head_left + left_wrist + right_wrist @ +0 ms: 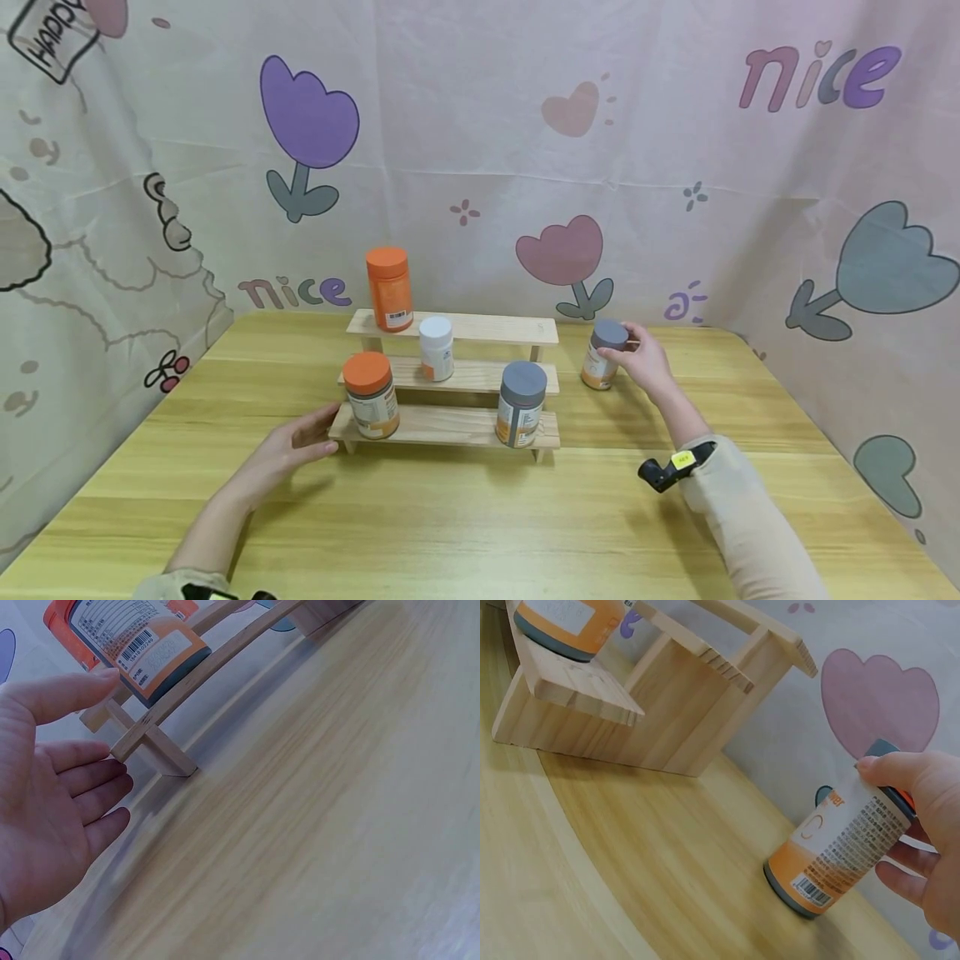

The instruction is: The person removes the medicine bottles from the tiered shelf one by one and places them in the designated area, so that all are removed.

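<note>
A three-tier wooden shelf (450, 425) stands on the table. At the left end of its lowest board is my left hand (288, 446), fingers extended and thumb apart; in the left wrist view the fingertips (112, 761) meet or nearly meet the board end. To the right of the shelf, my right hand (643, 360) grips a grey-capped supplement bottle (600, 367) near its cap, thumb on the near side. The bottle (836, 844) tilts in the right wrist view; whether its base touches the table I cannot tell.
On the lowest board stand an orange-capped jar (372, 408) at left and a grey-capped jar (519, 417) at right. A small white bottle (437, 350) is on the middle board, an orange bottle (392, 296) on the top. A printed cloth (465, 125) hangs behind.
</note>
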